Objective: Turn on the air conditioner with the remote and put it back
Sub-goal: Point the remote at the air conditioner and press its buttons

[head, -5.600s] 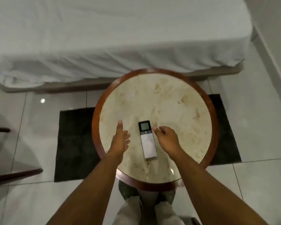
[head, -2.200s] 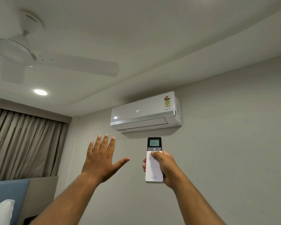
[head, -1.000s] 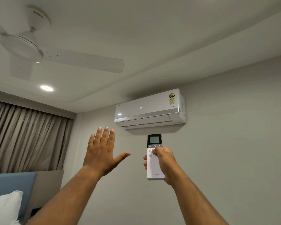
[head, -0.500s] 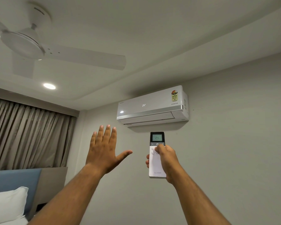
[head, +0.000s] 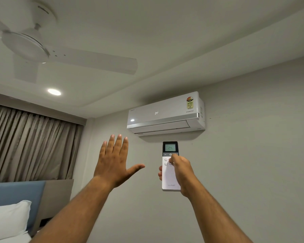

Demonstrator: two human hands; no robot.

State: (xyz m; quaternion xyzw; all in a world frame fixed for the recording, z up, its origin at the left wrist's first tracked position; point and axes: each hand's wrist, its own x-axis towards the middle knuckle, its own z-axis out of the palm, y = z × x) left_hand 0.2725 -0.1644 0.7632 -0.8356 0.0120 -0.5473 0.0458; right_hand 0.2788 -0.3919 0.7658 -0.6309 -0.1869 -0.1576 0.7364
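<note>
A white wall-mounted air conditioner (head: 165, 114) hangs high on the grey wall, its front panel lit with "24". Just below it I hold a slim white remote (head: 169, 178) upright, its dark top screen also reading 24. My right hand (head: 182, 172) is wrapped around the remote, thumb resting on the buttons under the screen. My left hand (head: 115, 161) is raised beside it, palm flat, fingers spread, holding nothing. The round table where the remote lay is out of view.
A white ceiling fan (head: 33, 48) and a round ceiling light (head: 54, 92) are overhead at the left. Brown curtains (head: 30, 146) cover the left wall. A blue headboard (head: 16, 195) and white pillow (head: 7, 218) show at the lower left.
The view has drifted slightly left, so the air conditioner sits a little further right. My thumb has crept up towards the power button. Left hand stays raised and open.
</note>
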